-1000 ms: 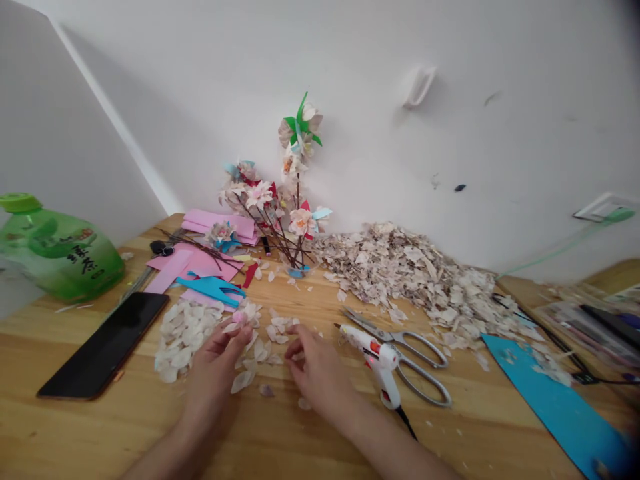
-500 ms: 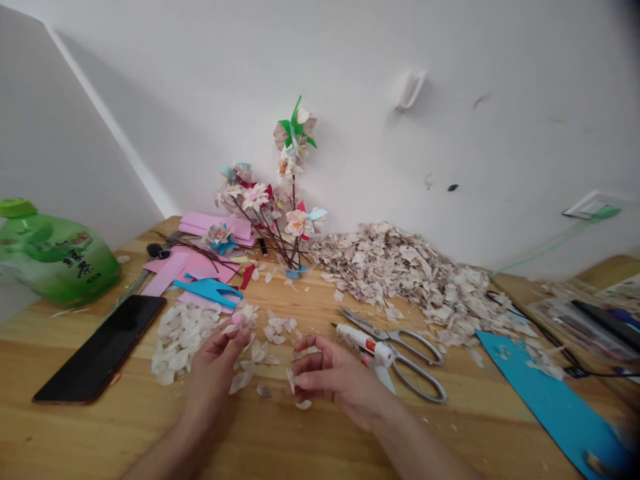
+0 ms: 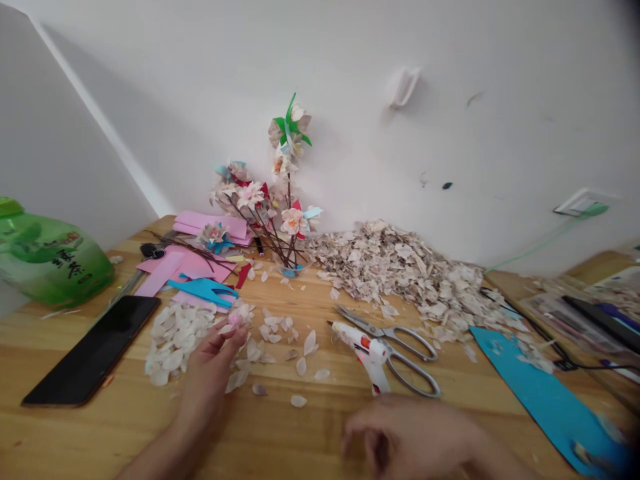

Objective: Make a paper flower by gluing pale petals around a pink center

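Note:
My left hand is closed in a pinch on a small pink-and-white petal flower, just above the tabletop. Its fingers partly cover the flower. At the lower right, my right hand is blurred, its fingers loosely bent and apart, with nothing visible in them. A white glue gun lies just beyond this hand, touching grey-handled scissors. Between my hands several loose pale petals are scattered on the wood. Left of my left hand is a heap of whitish petals.
Petal flowers on twigs stand at the back. A large heap of dry petals lies along the wall. A black phone, a green bottle, pink paper, and blue sheets lie around.
My right hand has drawn back from the loose petals towards the lower right. The petal at its fingertips no longer shows there. My left hand keeps its pinch. The view has shifted slightly.

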{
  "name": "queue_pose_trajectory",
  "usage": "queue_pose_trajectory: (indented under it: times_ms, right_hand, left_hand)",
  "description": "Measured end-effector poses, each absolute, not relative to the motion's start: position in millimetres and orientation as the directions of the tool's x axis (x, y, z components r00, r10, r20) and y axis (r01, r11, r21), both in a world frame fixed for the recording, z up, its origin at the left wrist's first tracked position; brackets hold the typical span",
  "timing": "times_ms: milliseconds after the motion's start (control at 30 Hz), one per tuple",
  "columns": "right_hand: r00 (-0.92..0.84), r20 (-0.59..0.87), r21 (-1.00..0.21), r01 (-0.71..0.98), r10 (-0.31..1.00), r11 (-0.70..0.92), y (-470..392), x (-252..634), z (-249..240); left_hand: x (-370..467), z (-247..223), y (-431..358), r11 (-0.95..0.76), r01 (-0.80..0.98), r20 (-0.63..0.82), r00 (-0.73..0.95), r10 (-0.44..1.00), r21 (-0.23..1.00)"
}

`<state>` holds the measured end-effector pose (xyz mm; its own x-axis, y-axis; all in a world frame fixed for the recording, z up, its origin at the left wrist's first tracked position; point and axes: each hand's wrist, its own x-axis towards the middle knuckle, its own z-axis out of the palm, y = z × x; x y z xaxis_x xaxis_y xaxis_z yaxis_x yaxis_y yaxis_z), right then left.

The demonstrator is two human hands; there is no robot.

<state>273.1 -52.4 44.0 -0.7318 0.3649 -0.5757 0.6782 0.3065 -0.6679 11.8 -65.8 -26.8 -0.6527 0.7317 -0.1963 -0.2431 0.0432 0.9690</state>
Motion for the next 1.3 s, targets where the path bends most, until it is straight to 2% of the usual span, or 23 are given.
queue_pose_trajectory:
  times_ms: [67, 167, 267, 367, 433, 533, 633, 833, 933, 1100, 1300]
  right_hand:
    - [-0.71, -0.493, -0.692, 0.67, 0.503, 0.269, -51, 263, 36]
    - [-0.676, -0.286, -0.671, 0.647, 0.679, 0.362, -49, 244, 26]
    - [-0.571, -0.133, -0.448, 0.764, 0.81, 0.464, -46, 227, 21]
    - [-0.469, -0.136, -0.213, 0.874, 0.873, 0.436, -44, 212, 19]
    - [-0.438, -0.164, -0.162, 0.896, 0.884, 0.413, -42, 204, 16]
    - [-0.431, -0.177, -0.176, 0.898, 0.885, 0.403, -39, 197, 7]
    - [-0.444, -0.158, -0.245, 0.883, 0.882, 0.401, -35, 196, -3]
    - [-0.507, -0.112, -0.547, 0.749, 0.854, 0.373, -32, 202, -6]
    - [-0.496, -0.086, -0.655, 0.682, 0.864, 0.326, -32, 198, 3]
    - [-0.491, 0.037, -0.658, 0.644, 0.871, 0.391, -24, 182, 2]
    - [-0.54, 0.042, -0.608, 0.654, 0.84, 0.45, -19, 171, -12]
  left_hand:
    - [10, -29, -65, 0.067, -0.252, -0.216, -0.631, 0.745, 0.965]
    - [9, -30, -65, 0.094, -0.262, -0.241, -0.616, 0.75, 0.96]
    - [9, -28, -64, 0.109, -0.278, -0.263, -0.608, 0.749, 0.954]
    - [10, -27, -64, 0.11, -0.297, -0.276, -0.603, 0.748, 0.948]
    - [11, -26, -64, 0.112, -0.308, -0.285, -0.602, 0.746, 0.945]
    - [11, -25, -65, 0.12, -0.32, -0.299, -0.596, 0.745, 0.94]
    - [12, -22, -67, 0.114, -0.335, -0.301, -0.584, 0.754, 0.935]
    - [14, -15, -67, 0.07, -0.378, -0.294, -0.576, 0.763, 0.923]
    - [14, -13, -67, 0.068, -0.397, -0.302, -0.565, 0.768, 0.915]
    - [12, -13, -66, 0.09, -0.415, -0.321, -0.532, 0.784, 0.905]
    - [15, -17, -66, 0.182, -0.399, -0.345, -0.389, 0.854, 0.899]
